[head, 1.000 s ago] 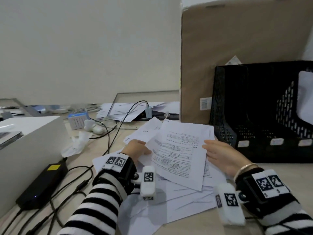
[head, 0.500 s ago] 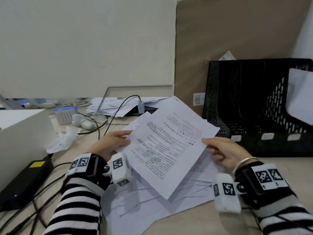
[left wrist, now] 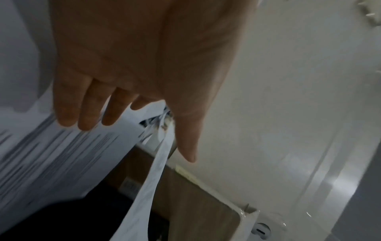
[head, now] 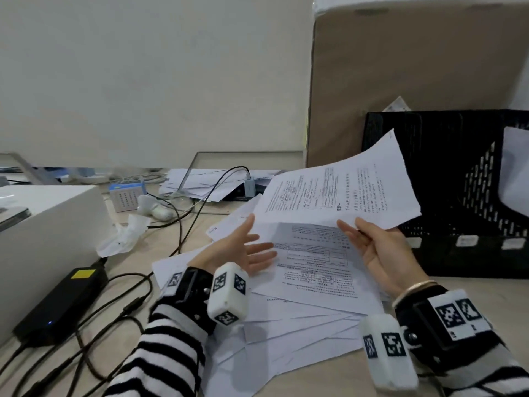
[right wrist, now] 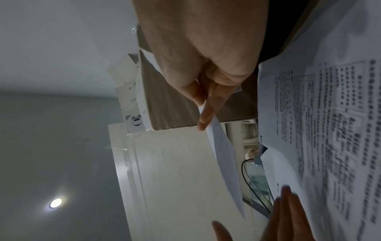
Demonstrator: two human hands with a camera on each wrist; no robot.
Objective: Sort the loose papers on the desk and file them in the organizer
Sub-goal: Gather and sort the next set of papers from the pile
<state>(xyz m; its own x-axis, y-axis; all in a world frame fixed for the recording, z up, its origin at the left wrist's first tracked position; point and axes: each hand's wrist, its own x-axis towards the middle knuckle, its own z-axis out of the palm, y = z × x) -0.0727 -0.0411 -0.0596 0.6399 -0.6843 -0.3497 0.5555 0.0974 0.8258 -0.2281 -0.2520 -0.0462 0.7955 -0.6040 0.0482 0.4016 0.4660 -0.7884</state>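
Note:
My right hand [head: 372, 247] pinches the near edge of a printed sheet [head: 337, 193] and holds it raised above the desk, tilted toward the black mesh organizer [head: 446, 173]. The right wrist view shows the thumb and fingers [right wrist: 208, 104] clamped on that sheet [right wrist: 224, 158] edge-on. My left hand [head: 243, 250] hovers open beside the sheet's left edge, palm turned right, its fingers [left wrist: 90, 110] straight and holding nothing. A fanned pile of loose papers [head: 309, 285] lies on the desk beneath both hands. One white sheet [head: 515, 173] stands in the organizer's right slot.
A big cardboard box [head: 400, 67] stands behind the organizer. At left are a white box [head: 43, 224], a black power brick [head: 63, 299] with trailing cables [head: 114, 305], crumpled tissue [head: 126, 236] and a small calendar [head: 126, 197]. More papers [head: 211, 184] lie at the back.
The top sheet has been lifted off the pile and swung right toward the organizer by my right hand. My left hand has let go of it and opened.

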